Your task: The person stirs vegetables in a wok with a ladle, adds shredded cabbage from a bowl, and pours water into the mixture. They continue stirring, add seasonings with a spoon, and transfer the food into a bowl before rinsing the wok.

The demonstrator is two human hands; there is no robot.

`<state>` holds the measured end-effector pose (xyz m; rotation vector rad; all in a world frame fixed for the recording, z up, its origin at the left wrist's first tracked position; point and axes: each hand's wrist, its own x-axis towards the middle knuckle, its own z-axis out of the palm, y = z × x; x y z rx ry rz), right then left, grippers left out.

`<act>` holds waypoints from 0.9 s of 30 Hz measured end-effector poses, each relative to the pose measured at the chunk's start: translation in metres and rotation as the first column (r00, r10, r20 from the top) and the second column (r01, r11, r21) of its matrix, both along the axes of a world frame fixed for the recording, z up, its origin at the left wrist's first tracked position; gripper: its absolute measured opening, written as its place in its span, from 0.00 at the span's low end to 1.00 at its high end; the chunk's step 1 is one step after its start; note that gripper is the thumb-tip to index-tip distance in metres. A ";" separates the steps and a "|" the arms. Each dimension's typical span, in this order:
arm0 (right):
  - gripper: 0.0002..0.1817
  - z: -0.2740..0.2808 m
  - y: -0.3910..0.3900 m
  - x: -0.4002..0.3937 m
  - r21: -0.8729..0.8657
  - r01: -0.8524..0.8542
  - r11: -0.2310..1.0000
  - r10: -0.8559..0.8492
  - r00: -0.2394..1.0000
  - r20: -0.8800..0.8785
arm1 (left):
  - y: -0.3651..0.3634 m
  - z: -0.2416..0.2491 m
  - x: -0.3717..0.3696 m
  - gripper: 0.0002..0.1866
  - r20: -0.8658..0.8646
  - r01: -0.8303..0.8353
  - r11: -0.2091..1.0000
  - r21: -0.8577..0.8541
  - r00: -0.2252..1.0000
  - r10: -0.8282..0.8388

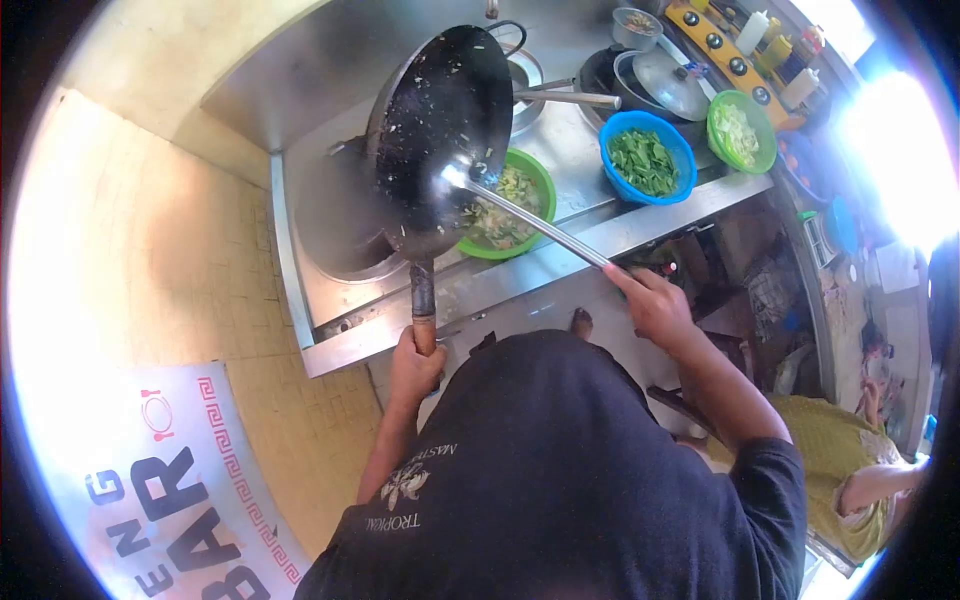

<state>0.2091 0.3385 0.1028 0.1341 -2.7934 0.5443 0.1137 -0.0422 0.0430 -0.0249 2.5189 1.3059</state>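
My left hand (416, 366) is wrapped round the wooden end of the handle of a black wok (435, 120). The wok is tipped steeply on its side, its inner face dark with small food bits stuck to it. In my right hand (655, 308) is the handle of a long metal ladle (545, 228). Its head lies against the inside of the wok, and glare hides its exact shape. Beneath the wok's right edge stands a green bowl (546, 190) with cooked noodles or vegetables, partly covered by the wok.
Steam hangs over the burner (345, 250) at left. Right of the wok are a blue bowl (687, 160) of leafy greens, a green bowl (768, 135) of chopped vegetables, and a lidded pan (670, 85). Squeeze bottles (752, 33) stand behind. Another person (840, 470) is at far right.
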 end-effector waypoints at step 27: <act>0.33 0.019 0.009 0.020 0.145 0.005 0.989 -0.011 0.999 0.038 | -0.019 -0.018 -0.018 0.20 0.062 -0.015 0.995 0.103 0.998 0.009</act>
